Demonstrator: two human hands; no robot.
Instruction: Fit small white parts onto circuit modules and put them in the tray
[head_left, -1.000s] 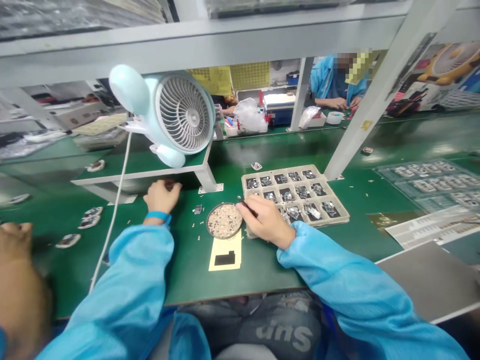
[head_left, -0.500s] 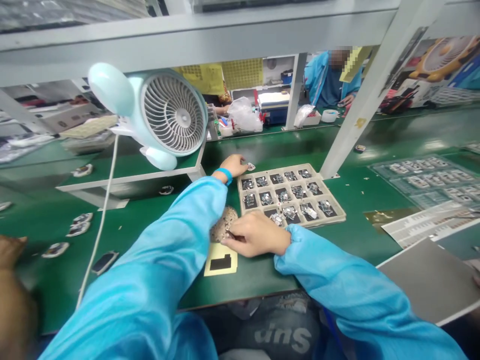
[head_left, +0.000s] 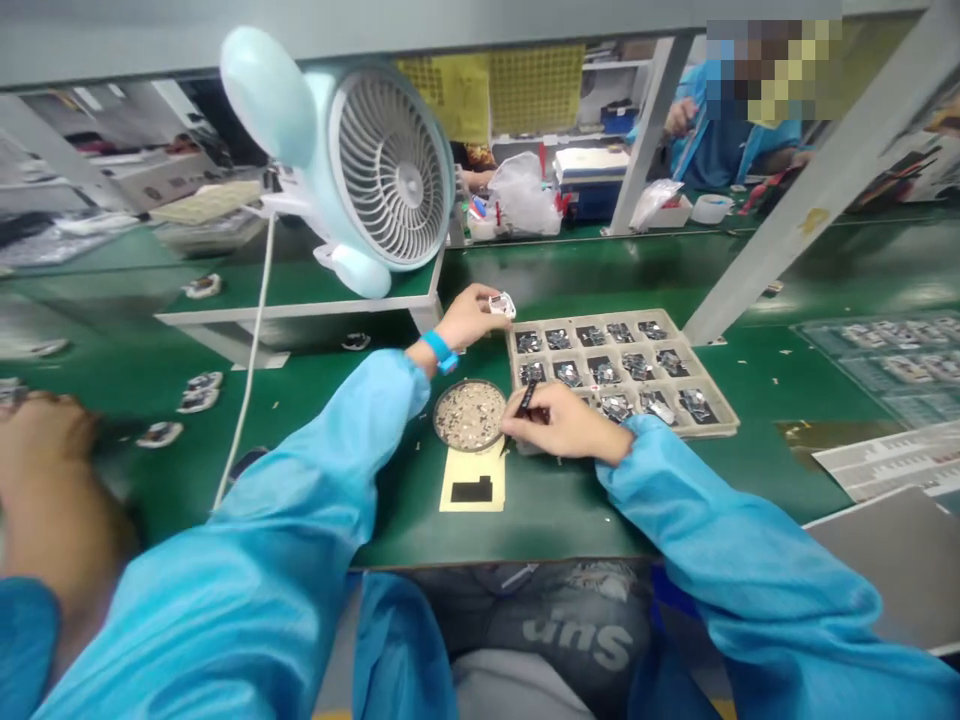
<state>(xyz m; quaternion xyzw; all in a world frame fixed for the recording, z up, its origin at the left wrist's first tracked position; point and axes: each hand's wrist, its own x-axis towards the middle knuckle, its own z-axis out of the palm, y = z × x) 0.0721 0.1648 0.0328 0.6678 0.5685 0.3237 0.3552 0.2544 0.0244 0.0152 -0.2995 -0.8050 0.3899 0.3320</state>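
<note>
Beyond the tray's far left corner, my left hand pinches a small white-framed electronic part between thumb and fingers. My right hand is closed round black tweezers, their tips pointing down by the right edge of a round dish. Tiny pale and dark pieces fill that dish. A pale yellow card bearing a black shape lies just in front of it. The compartment tray holds dark squares with small metallic parts; my right hand covers its near left corner.
A light-blue fan stands on a raised shelf, its white cable hanging down at left. Another person's hand is at the far left, near several white parts. A slanted post, printed sheets and a grey board are to the right.
The white part, earlier at my left fingertips by the tray, is now held up in them. My right hand has drawn right, uncovering the dish. The whole view has shifted.
</note>
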